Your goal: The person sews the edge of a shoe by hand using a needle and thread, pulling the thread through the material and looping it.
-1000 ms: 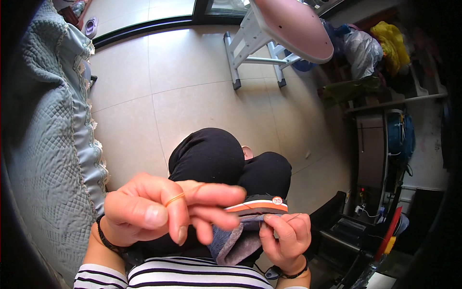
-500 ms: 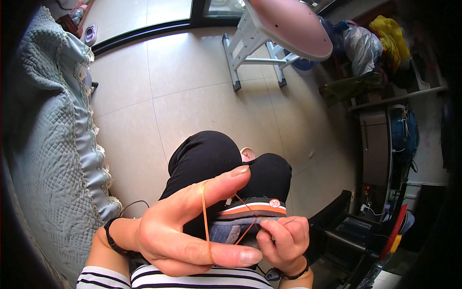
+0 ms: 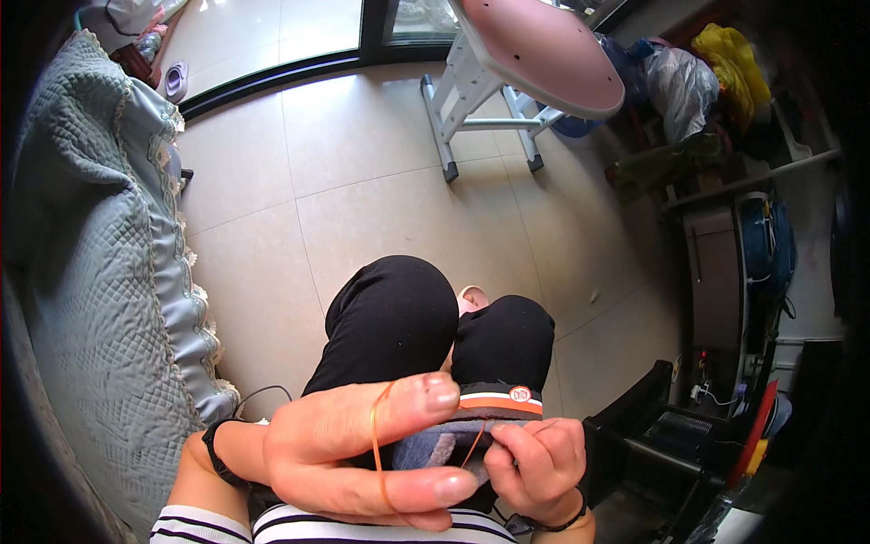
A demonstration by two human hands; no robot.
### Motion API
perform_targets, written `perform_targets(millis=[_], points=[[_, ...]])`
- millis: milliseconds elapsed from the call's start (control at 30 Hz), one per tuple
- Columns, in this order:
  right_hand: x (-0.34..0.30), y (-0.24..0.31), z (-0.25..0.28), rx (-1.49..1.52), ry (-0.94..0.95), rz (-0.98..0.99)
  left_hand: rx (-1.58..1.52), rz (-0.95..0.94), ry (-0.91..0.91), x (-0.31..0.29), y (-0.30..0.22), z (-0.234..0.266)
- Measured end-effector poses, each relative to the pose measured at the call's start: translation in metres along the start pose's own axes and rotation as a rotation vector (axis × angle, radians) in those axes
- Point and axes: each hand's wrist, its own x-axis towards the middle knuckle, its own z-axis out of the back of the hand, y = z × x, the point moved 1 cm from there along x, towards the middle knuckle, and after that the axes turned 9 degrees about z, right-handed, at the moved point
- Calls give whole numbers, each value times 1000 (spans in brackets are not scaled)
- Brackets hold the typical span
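Observation:
A thin orange cord (image 3: 376,435) is looped round the outstretched thumb and a finger of my left hand (image 3: 335,444), which holds it taut between them. Those two digits are spread apart, and the other fingers are curled underneath or hidden. Close by on the right, my right hand (image 3: 539,467) is closed in a pinch on the far part of the cord. Its fingertips partly hide the grip. Below the cord, on my lap, lies a bluish-grey cloth piece (image 3: 426,449), with a dark band (image 3: 498,401) striped white and orange and bearing a round badge.
A quilted pale-blue cover (image 3: 100,254) with a lace edge hangs at the left. Ahead stands a pink-seated chair (image 3: 544,54) on white legs. At the right are shelves with bags (image 3: 684,91), a black stand (image 3: 671,426) and cables.
My left hand has tilted and come lower, with thumb and finger closer together. The cord has shifted with it. My right hand keeps its pinch, and the view has moved slightly.

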Motion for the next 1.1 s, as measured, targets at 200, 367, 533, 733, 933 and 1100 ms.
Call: perform_targets(millis=[200,367,533,733,933,1100], points=[[-7,-2,1,18,78,45,46,-73,60,-12,5,9],[-6,-4,2,0,111,51,8,-126,80,-9,10,8],[-5,-6,0,23,117,60,46,-128,49,-13,15,12],[-1,-7,1,47,94,17,3,-182,132,-2,14,10],[2,-7,2,17,119,-18,-537,228,355,-20,40,-4],[-3,-13,2,36,150,35,-704,486,78,-24,37,-12]])
